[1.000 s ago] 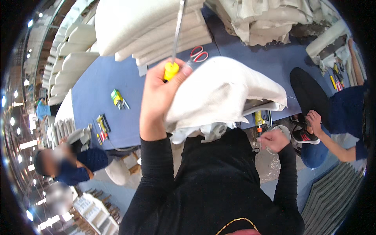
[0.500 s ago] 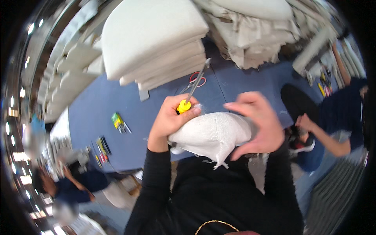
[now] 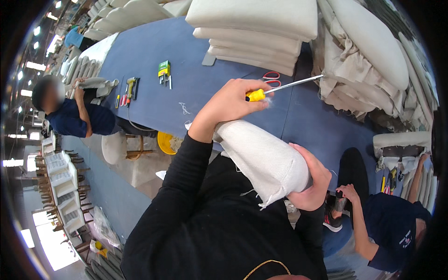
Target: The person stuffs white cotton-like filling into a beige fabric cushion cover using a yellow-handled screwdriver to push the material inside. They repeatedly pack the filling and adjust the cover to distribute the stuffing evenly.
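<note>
The left hand (image 3: 235, 99) is curled closed around the yellow handle of a screwdriver (image 3: 255, 95), whose long metal shaft slants out to the right of that hand and a little upward. The right hand (image 3: 319, 179) is partly open, its thumb and fingers spread around the rounded right end of a white fabric-covered pad (image 3: 266, 154). The pad lies between the two hands, in front of the person's body, sloping down from just below the left wrist to the right palm. Its lower edge has a frayed corner close to the right hand. Whether the left hand also touches the pad cannot be told.

Beyond the hands spreads a blue desk (image 3: 161, 35). Just past the left hand are red-handled scissors (image 3: 272, 78), partly hidden, and behind them a stack of cream cushions (image 3: 256, 16). To the right of that stack, beyond the screwdriver tip, is a heap of cream fabric (image 3: 345, 79). Left of the left hand lie loose threads (image 3: 184, 108), a green and yellow box (image 3: 164, 68) and, further left, a yellow tool (image 3: 130, 87). A yellow bucket (image 3: 164, 143) stands left of the left forearm. One co-worker (image 3: 79, 115) is well to the left of the hands; another (image 3: 389, 228) sits to the right of the right hand.
</note>
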The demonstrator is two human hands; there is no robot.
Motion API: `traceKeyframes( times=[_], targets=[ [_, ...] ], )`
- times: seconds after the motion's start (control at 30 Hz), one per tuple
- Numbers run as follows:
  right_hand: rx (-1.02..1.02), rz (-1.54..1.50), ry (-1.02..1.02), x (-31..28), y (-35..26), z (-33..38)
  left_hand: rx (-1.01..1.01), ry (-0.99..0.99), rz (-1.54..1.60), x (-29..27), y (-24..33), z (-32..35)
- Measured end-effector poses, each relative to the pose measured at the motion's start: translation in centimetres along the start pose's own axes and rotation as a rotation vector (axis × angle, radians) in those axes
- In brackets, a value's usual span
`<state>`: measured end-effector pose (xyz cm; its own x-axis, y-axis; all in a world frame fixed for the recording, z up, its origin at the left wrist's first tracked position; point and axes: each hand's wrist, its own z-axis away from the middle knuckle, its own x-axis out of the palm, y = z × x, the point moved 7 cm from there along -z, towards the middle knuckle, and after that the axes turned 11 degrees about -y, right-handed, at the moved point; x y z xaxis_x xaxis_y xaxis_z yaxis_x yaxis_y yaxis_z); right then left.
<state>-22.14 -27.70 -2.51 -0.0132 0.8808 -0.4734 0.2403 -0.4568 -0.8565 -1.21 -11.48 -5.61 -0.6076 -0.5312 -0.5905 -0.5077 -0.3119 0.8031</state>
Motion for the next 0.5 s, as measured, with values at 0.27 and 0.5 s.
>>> traceKeyframes(
  times=[0.27, 0.5],
  targets=[
    [0.052, 0.091, 0.135, 0.2, -0.1, 1.4, -0.093, -0.034, 0.070, -0.1, 0.7, -1.9],
    [0.097, 0.166, 0.103, 3.3, -2.6, 0.7, 0.034, -0.054, 0.256, -2.6, -1.2, -0.5]
  ],
)
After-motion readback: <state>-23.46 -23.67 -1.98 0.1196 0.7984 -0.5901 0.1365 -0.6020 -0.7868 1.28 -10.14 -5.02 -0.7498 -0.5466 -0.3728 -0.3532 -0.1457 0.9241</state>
